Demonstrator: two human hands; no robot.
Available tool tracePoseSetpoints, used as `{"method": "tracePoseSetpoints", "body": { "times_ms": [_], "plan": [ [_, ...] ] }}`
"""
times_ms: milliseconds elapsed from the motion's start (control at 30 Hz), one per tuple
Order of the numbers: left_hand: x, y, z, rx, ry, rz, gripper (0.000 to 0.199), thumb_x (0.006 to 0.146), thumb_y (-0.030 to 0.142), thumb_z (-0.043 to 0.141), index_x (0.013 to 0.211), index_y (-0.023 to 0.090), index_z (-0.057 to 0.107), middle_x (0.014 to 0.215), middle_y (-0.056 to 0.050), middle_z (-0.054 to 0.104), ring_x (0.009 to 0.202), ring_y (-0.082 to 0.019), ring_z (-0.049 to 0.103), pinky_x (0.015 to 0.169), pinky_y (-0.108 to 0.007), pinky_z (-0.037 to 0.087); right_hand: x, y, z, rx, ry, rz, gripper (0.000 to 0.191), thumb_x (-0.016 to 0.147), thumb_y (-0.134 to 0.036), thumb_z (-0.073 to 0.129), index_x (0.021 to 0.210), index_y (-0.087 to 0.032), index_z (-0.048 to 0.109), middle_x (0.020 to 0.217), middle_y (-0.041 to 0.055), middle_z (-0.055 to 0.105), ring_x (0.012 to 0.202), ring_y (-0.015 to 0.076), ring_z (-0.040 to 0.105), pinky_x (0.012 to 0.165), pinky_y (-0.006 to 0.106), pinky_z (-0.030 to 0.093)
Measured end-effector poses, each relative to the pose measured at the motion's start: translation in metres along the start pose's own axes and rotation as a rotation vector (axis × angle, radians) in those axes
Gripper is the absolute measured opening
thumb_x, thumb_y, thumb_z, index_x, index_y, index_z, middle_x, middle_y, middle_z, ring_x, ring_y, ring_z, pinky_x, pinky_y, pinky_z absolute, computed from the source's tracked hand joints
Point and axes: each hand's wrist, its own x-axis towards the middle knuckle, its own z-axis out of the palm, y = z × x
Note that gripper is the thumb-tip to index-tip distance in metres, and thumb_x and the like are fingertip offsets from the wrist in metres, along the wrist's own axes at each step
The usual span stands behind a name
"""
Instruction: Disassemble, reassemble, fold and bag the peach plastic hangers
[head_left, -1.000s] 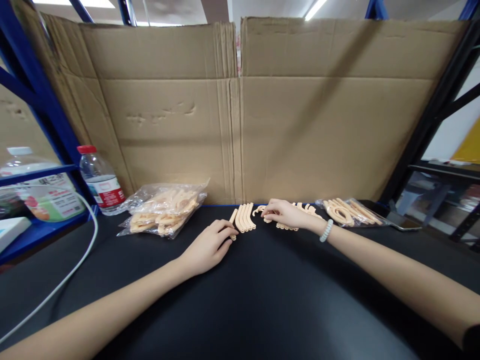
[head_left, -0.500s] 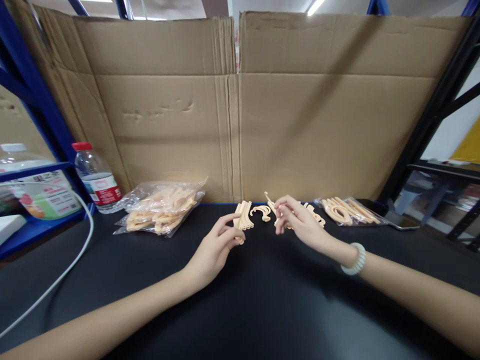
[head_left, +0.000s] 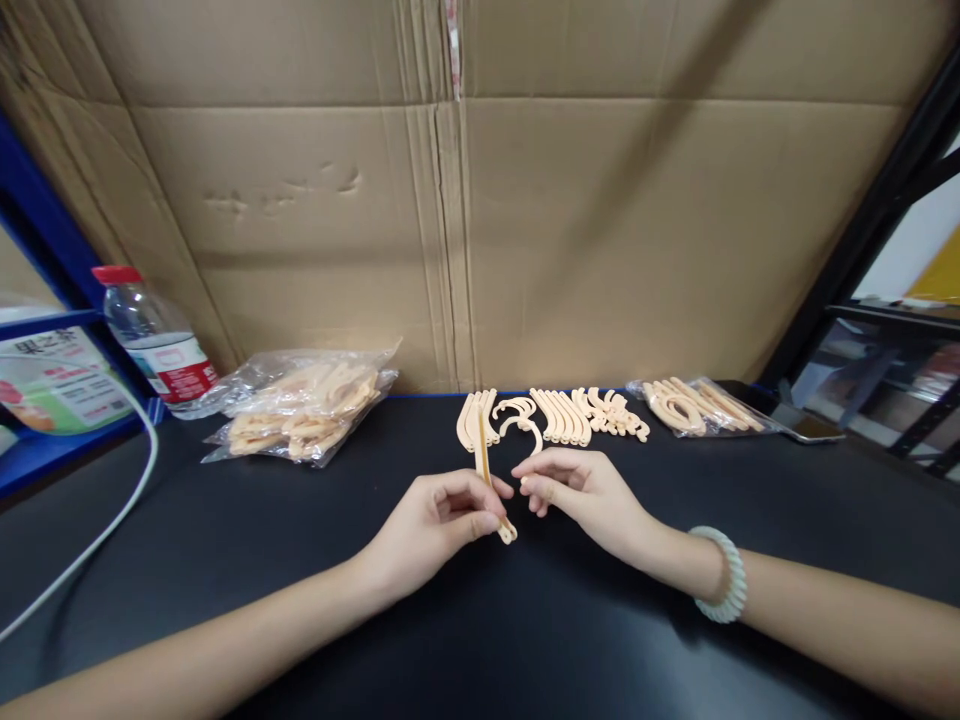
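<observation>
My left hand [head_left: 442, 515] pinches a long, narrow cream strip [head_left: 482, 450] between thumb and fingers. The strip leans up and away, and its forked lower end pokes out below the thumb. Close to its right, my right hand [head_left: 581, 490] has thumb and fingertips pressed together. Something pale shows at those fingertips, too small to make out. Just beyond the hands lie curved cream hooks [head_left: 517, 405], one partly behind my right fingers. Rows of curved cream strips [head_left: 562, 415] lie side by side, with a few more strips [head_left: 466, 425] on the left.
Small cream pieces [head_left: 611, 410] are heaped right of the rows. Clear bags of cream parts lie at left [head_left: 300, 405] and right [head_left: 697, 405], the latter near a phone-like flat object [head_left: 806, 428]. A red-capped bottle [head_left: 161, 345] and white cable [head_left: 112, 530] are leftward. Cardboard [head_left: 600, 250] walls the back.
Both hands have drawn nearer to me and closer together. My left hand has lifted the strip away from its row and tilted it up. The view has dipped downward.
</observation>
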Motion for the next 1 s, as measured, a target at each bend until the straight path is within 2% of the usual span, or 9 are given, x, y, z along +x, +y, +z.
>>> {"method": "tracePoseSetpoints", "body": {
  "times_ms": [167,233,300,367,433,600,767,1000],
  "plan": [
    [-0.001,-0.0024,0.0023,-0.196,0.112,0.007,0.036,0.077,0.026,0.076,0.084,0.021,0.041,0.087,-0.001,0.073,0.078,-0.016,0.069,0.08,-0.035,0.053,-0.0001,-0.0006,0.0006,0.039,0.034,0.055,0.029,0.082,-0.044,0.066,0.091,-0.016,0.069,0.075,0.0025,0.066,0.063,0.0124,0.062,0.061,0.029,0.053],
    [-0.0015,-0.0018,0.0028,-0.218,0.146,-0.03,0.041,0.075,0.025,0.078,0.094,0.021,0.041,0.087,-0.002,0.074,0.078,-0.017,0.071,0.083,-0.036,0.053,0.0001,-0.0011,0.0005,0.086,0.056,0.055,0.025,0.079,-0.04,0.071,0.084,-0.018,0.06,0.076,0.0016,0.066,0.061,0.0117,0.061,0.058,0.027,0.052],
    [-0.0018,-0.0008,0.0031,-0.222,0.16,-0.058,0.045,0.073,0.026,0.08,0.1,0.02,0.044,0.088,-0.003,0.075,0.079,-0.018,0.071,0.084,-0.037,0.052,0.0001,-0.0014,-0.0001,0.162,0.089,0.053,0.031,0.075,-0.035,0.075,0.081,-0.021,0.049,0.078,0.0004,0.068,0.06,0.011,0.061,0.058,0.026,0.051],
    [-0.0019,0.0,0.0032,-0.191,0.159,-0.062,0.04,0.071,0.027,0.081,0.093,0.019,0.049,0.088,-0.004,0.074,0.082,-0.019,0.071,0.085,-0.037,0.052,0.0001,-0.0015,-0.0009,0.234,0.113,0.067,0.036,0.073,-0.031,0.078,0.089,-0.022,0.047,0.08,0.0002,0.069,0.062,0.0115,0.063,0.061,0.027,0.052],
    [-0.0021,0.0003,0.003,-0.133,0.169,-0.048,0.032,0.07,0.027,0.08,0.082,0.017,0.052,0.089,-0.004,0.073,0.086,-0.02,0.07,0.086,-0.037,0.052,0.0002,-0.0014,-0.0015,0.257,0.113,0.103,0.037,0.071,-0.028,0.079,0.095,-0.021,0.052,0.082,0.0015,0.07,0.066,0.0126,0.065,0.067,0.028,0.053],
    [-0.0023,-0.0018,0.0017,-0.041,0.206,-0.01,0.026,0.071,0.029,0.078,0.076,0.017,0.055,0.088,-0.004,0.07,0.087,-0.02,0.068,0.085,-0.037,0.052,0.0004,-0.0012,-0.0002,0.196,0.073,0.13,0.02,0.068,-0.028,0.081,0.073,-0.016,0.066,0.097,0.0057,0.068,0.077,0.015,0.067,0.073,0.03,0.054],
    [-0.0027,-0.0037,0.0026,-0.016,0.203,0.027,0.022,0.073,0.027,0.076,0.074,0.017,0.057,0.086,-0.003,0.069,0.087,-0.02,0.068,0.085,-0.036,0.052,-0.0001,-0.0011,0.0004,0.178,-0.019,0.14,0.019,0.072,-0.031,0.079,0.079,-0.017,0.068,0.08,0.0014,0.066,0.07,0.0123,0.063,0.072,0.029,0.052],
    [-0.0057,-0.0003,0.0073,0.04,0.175,0.078,0.016,0.075,0.023,0.072,0.07,0.018,0.058,0.082,-0.003,0.069,0.08,-0.019,0.067,0.075,-0.032,0.053,-0.0002,-0.004,0.0021,0.088,-0.119,0.136,0.026,0.079,-0.04,0.073,0.082,-0.015,0.065,0.078,0.0033,0.067,0.073,0.0143,0.065,0.067,0.028,0.053]
  ]
}}
